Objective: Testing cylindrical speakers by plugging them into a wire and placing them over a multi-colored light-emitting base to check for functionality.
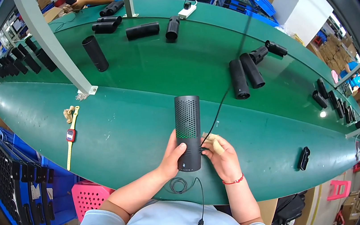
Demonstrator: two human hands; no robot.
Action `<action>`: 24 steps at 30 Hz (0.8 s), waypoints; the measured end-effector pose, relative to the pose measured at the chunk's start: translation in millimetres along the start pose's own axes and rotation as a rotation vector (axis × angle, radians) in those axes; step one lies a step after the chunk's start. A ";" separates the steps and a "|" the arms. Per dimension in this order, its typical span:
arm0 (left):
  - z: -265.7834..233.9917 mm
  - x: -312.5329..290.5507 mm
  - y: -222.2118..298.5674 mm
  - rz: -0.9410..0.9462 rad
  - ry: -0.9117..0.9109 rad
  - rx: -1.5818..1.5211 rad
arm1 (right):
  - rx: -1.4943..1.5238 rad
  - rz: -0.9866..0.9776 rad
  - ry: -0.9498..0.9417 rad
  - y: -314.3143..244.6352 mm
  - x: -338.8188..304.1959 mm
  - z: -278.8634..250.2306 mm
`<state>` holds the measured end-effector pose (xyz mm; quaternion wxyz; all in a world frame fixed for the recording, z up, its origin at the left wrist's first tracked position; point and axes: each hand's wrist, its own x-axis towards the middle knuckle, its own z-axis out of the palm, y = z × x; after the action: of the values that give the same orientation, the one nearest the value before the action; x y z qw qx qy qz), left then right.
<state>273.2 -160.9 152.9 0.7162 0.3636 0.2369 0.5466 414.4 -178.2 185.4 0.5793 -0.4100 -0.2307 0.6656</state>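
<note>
The left hand [171,159] grasps the lower left side of a black perforated cylindrical housing [187,123] over the desk [133,136]; the right hand [222,156], just beside its lower right, pinches a black cable [220,104].

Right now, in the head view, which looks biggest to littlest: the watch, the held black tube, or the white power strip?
1. Tube: largest, helped by being held near the camera.
2. Watch: long but thin.
3. Power strip: smallest, being farther away.
</note>
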 end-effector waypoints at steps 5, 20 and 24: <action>-9.2 2.0 0.7 -0.156 -0.116 -0.147 | 0.098 -0.042 -0.213 18.8 9.7 -19.8; 5.6 1.9 -7.4 -0.198 -0.186 -0.265 | 0.479 -0.097 -0.183 11.3 8.8 -34.8; -9.3 1.0 -1.1 -0.165 -0.259 -0.365 | 0.451 -0.220 -0.129 -7.1 12.9 -50.5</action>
<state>267.3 -157.7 146.2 0.8366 0.2745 0.0692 0.4690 459.6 -172.7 159.3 0.7093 -0.1996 -0.1561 0.6578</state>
